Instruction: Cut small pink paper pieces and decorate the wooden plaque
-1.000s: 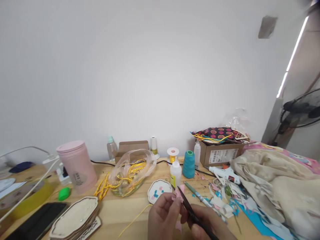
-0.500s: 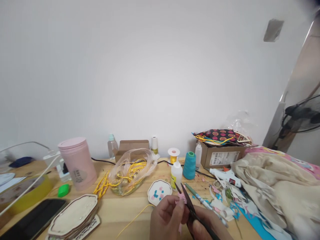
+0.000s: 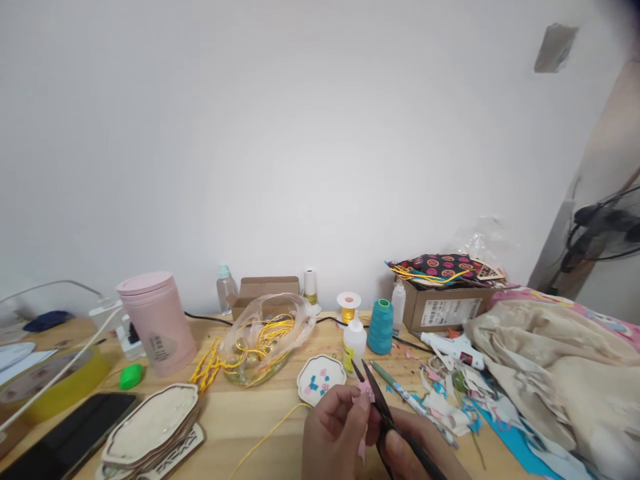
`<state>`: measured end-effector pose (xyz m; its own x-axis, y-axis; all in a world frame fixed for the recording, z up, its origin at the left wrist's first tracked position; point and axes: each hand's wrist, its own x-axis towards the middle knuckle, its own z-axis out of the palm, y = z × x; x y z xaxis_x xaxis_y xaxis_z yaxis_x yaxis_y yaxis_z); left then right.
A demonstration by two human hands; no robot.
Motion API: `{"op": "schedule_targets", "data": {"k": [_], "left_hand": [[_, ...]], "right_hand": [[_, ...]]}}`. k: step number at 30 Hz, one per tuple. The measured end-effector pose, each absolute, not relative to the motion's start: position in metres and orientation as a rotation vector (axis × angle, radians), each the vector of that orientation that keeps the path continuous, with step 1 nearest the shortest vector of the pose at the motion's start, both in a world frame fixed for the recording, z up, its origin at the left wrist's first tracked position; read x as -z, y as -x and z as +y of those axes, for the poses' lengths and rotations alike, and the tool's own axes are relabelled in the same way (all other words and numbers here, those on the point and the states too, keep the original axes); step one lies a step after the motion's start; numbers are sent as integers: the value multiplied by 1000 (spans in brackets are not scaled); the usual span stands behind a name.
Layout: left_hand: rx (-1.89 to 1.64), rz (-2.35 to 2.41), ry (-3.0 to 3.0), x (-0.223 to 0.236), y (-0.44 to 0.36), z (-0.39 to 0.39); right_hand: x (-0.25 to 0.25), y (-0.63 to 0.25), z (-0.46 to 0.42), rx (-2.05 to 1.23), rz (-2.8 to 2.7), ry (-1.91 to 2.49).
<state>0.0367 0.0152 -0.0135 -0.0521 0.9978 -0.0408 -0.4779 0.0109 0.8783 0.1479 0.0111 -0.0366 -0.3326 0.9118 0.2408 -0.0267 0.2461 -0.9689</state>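
Observation:
My left hand [image 3: 335, 432] is closed, pinching a small piece of pink paper [image 3: 367, 389] between thumb and fingertips. Black scissors [image 3: 383, 408] are gripped in my right hand [image 3: 417, 448], their blades parted and pointing up and away around the pink piece. Just beyond my left hand lies a white scalloped wooden plaque [image 3: 306, 383] with small pink and blue shapes on it. A yellow cord [image 3: 270, 435] runs from this plaque toward the near edge. Behind the blades stands a white glue bottle [image 3: 355, 341].
Paper scraps [image 3: 450, 407], a pen [image 3: 405, 395] and a white glue gun [image 3: 455, 350] lie to the right, beside beige cloth [image 3: 555, 373]. A teal thread cone [image 3: 381, 328] stands behind. Leftward are stacked plaques [image 3: 155, 427], a phone [image 3: 75, 433], a pink canister [image 3: 159, 327] and a plastic bag [image 3: 265, 347].
The view has shifted slightly. Both hands keep nearly the same pose, with the scissors still parted around the pink paper.

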Motion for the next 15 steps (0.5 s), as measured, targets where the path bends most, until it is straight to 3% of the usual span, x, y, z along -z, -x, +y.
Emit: {"op": "schedule_targets", "data": {"k": [15], "left_hand": [[-1421, 888, -842, 9, -36, 15]], "right_hand": [[29, -153, 14, -1262, -1648, 872]]}}
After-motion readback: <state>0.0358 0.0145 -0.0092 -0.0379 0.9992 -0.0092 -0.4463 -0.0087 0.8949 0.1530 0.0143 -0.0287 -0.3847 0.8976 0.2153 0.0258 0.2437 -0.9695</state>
